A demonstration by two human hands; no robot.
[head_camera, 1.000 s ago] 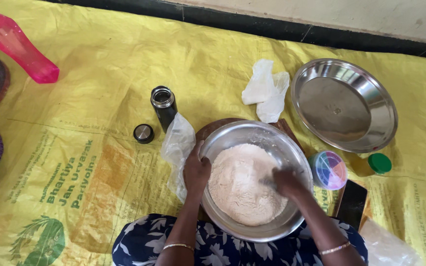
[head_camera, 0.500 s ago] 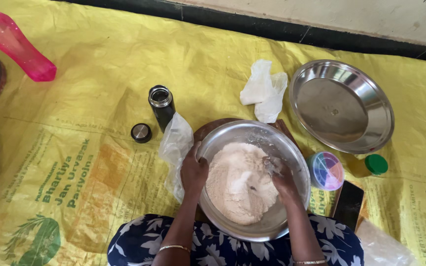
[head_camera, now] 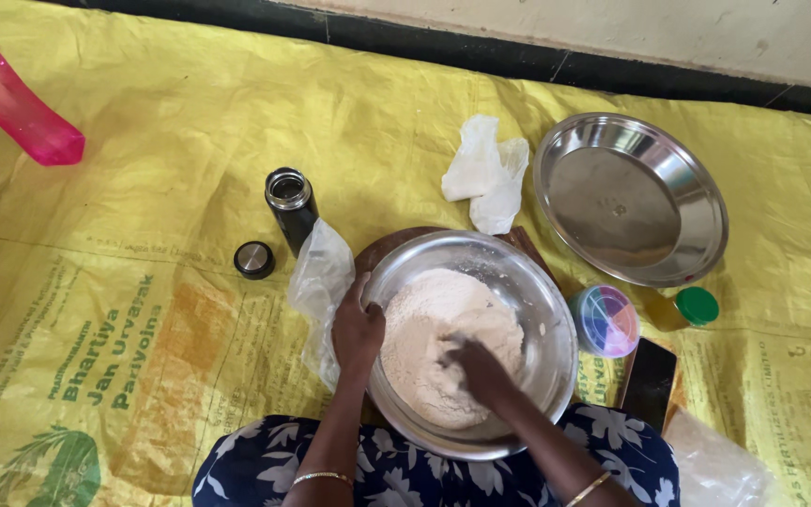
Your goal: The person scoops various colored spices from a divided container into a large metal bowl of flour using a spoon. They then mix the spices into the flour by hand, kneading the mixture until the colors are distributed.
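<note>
Right grip [head_camera: 479, 368] presses flour [head_camera: 424, 329]; left grip [head_camera: 357, 330] steadies bowl [head_camera: 537, 291].

Home floor kitchen, yellow mat [head_camera: 143, 310], steel plate [head_camera: 631, 197]

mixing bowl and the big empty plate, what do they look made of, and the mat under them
Mixing bowl: looks like stainless steel, its bare inner wall grey with soft reflections.
Big empty plate: likely the same metal, polished, with bright glints along the rim.
Mat: seems to be woven plastic sheeting, yellow, slightly glossy and creased, with printed green lettering.
</note>
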